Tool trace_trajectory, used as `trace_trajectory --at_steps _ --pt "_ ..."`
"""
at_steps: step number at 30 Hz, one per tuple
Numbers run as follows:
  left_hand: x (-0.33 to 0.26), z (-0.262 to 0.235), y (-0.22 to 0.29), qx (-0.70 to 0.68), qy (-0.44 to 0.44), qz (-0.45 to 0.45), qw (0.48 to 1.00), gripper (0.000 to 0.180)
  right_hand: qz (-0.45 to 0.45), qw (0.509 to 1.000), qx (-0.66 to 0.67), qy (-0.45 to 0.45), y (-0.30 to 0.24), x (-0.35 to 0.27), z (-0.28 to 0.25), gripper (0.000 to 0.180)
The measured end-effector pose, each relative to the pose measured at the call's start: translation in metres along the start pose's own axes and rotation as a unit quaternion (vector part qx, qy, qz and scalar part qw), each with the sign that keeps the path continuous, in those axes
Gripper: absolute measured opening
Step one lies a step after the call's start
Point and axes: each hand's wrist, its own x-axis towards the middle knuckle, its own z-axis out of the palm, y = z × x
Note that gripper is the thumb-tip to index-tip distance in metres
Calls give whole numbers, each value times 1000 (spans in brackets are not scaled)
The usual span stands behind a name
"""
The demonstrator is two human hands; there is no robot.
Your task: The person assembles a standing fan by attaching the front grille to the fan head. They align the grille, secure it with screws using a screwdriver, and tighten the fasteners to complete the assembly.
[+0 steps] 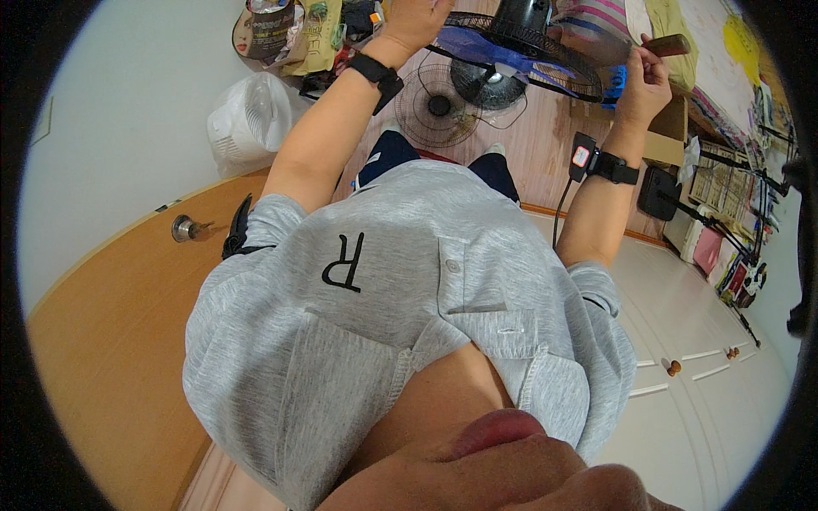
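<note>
A black standing fan (558,68) with blue blades is upright in front of me, seen from above, its motor housing (521,15) at the top edge. At the left side of its cage is my left hand (416,24), close to or touching the rim; the picture's edge cuts off part of its fingers. My right hand (645,85) is closed in a pinch by the right rim, around a tool with a dark brown handle (667,45); its working end is hard to make out. A loose round wire grille (417,102) lies on the floor beside the fan's round black base (477,85).
A white plastic-wrapped object (251,119) stands by the left wall, below bags and packages (315,38). Behind my right wrist sits a cardboard box (669,132). Black stand arms (724,226) and stacked items are at right. A wooden door (128,341) and white cabinet doors (682,341) flank me.
</note>
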Motion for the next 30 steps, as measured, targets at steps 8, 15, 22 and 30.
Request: trace_trajectory --at_steps 8,15,22,30 --pt "-2 20 22 -1 -88 -2 996 23 -39 996 -62 -53 -12 -19 37 11" --pt "-4 39 26 13 -121 19 992 24 -24 989 -109 -93 -9 -36 79 16" --pt "-5 43 15 41 -108 69 991 26 -75 983 -144 -85 -11 -40 84 17" --pt "-6 39 17 47 -104 89 990 28 -60 980 -172 -80 -15 -41 80 17"
